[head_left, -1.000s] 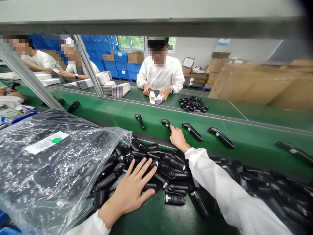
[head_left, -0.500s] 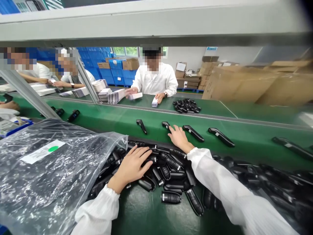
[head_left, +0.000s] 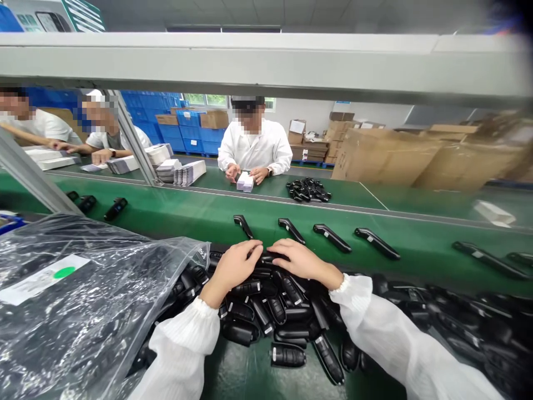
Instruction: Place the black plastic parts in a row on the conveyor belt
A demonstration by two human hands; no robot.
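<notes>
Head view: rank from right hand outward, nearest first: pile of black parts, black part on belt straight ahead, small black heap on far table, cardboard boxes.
1. Pile of black parts: under the right hand.
2. Black part on belt: just ahead.
3. Small black heap: far table.
4. Cardboard boxes: beyond, right.

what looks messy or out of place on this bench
The black handsets lie in a loose, crisscrossed heap spilling from the open plastic bag, while those on the green belt sit singly in a row. Both the left hand and right hand rest on the heap. Nothing looks broken.
</notes>
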